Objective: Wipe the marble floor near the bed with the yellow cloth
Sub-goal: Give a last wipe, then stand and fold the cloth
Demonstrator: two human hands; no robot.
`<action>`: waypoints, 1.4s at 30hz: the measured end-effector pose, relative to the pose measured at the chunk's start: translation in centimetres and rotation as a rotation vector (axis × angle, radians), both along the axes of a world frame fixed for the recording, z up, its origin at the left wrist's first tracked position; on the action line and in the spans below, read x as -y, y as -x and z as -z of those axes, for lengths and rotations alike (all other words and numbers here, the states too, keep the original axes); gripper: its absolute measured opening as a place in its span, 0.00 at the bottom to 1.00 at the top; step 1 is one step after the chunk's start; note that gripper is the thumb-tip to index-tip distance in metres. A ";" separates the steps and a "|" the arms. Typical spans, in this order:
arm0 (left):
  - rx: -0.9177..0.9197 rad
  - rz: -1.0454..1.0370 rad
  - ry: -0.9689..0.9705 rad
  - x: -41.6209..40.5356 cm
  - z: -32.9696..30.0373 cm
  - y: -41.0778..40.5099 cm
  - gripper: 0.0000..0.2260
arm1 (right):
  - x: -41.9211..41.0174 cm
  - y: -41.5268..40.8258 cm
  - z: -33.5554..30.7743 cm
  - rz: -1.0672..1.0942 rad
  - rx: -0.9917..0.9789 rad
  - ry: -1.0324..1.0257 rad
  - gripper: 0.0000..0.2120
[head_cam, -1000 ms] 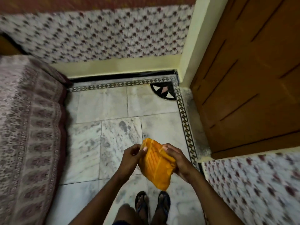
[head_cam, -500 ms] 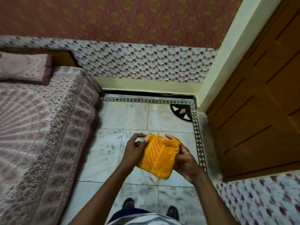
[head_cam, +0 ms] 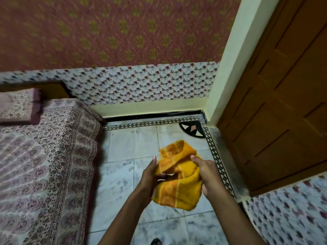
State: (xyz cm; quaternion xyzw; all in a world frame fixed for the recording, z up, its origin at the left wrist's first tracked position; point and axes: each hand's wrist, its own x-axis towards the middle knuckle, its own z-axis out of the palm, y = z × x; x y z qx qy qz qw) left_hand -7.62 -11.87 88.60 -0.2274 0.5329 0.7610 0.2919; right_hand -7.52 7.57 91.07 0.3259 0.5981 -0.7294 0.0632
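The yellow cloth (head_cam: pixel 177 175) with orange stripes is bunched up in the air between both hands, well above the floor. My left hand (head_cam: pixel 150 175) grips its left side with the thumb on top. My right hand (head_cam: pixel 206 173) grips its right side. Below them lies the grey-veined marble floor (head_cam: pixel 131 147), a narrow strip between the bed and the door. The bed (head_cam: pixel 44 165), covered in a maroon-patterned sheet, fills the left of the view.
A brown wooden door (head_cam: pixel 276 112) stands on the right beside a cream door frame (head_cam: pixel 228 57). A black-and-white patterned border (head_cam: pixel 152 123) edges the floor along the far wall. A pillow (head_cam: pixel 17 106) lies on the bed. One sandalled toe (head_cam: pixel 155 242) shows at the bottom.
The view has tilted upward, showing more wall and bed. The folded cloth has loosened into a bunch between my hands.
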 end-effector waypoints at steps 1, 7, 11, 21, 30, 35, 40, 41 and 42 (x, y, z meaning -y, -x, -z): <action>-0.003 0.022 0.009 0.1 0.0 -0.2 0.36 | 0.1 -0.2 -0.2 0.017 0.034 0.020 0.16; -0.079 0.139 -0.135 0.6 0.3 -1.5 0.30 | 0.2 -1.7 -1.1 -0.007 0.037 0.180 0.17; -0.213 0.052 0.053 -1.0 -1.3 -1.7 0.34 | -0.9 -3.1 -1.7 -0.158 -0.084 0.237 0.13; -0.751 -0.009 0.388 -2.9 -1.8 -3.3 0.15 | -4.0 -4.4 -0.7 -0.097 -0.193 -0.040 0.42; -1.025 0.056 0.889 -5.8 -2.9 -3.3 0.25 | -7.4 -4.4 -1.4 -0.323 -0.374 -0.704 0.18; -1.182 -0.014 0.797 -6.3 -5.1 -2.6 0.08 | -10.1 -4.9 -4.0 -0.402 -0.528 -0.731 0.12; -1.239 0.142 0.570 -7.4 -7.8 -3.2 0.08 | -10.9 -7.7 -6.4 -0.427 -0.473 -0.404 0.24; -1.262 0.154 0.552 -7.8 -8.0 -3.5 0.08 | -10.9 -8.6 -6.4 -0.417 -0.467 -0.366 0.30; -1.274 0.160 0.531 -8.0 -7.9 -3.8 0.09 | -11.0 -9.3 -6.2 -0.394 -0.475 -0.331 0.35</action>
